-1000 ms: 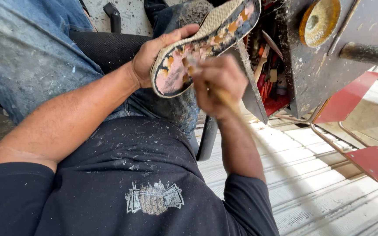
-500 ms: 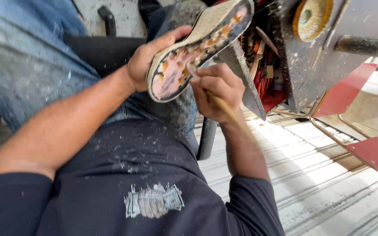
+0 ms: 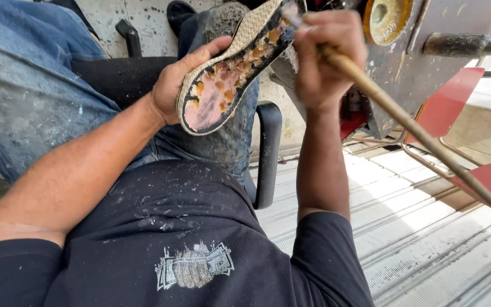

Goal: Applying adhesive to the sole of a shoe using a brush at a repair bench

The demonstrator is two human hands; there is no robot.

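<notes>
Two hands: left hand [image 3: 177, 91] clamped on shoe sole [image 3: 228, 74], right hand [image 3: 328, 57] around stick [image 3: 416, 131], above ribbed metal floor [image 3: 427, 244].

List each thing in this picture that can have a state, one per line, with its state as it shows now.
left hand: gripping the shoe sole from behind
right hand: closed on the long stick
shoe sole: held tilted, inner face showing, patchy pink and orange
long stick: slanted, upper end at the sole
round wheel: mounted on the machine, caked yellow
</notes>
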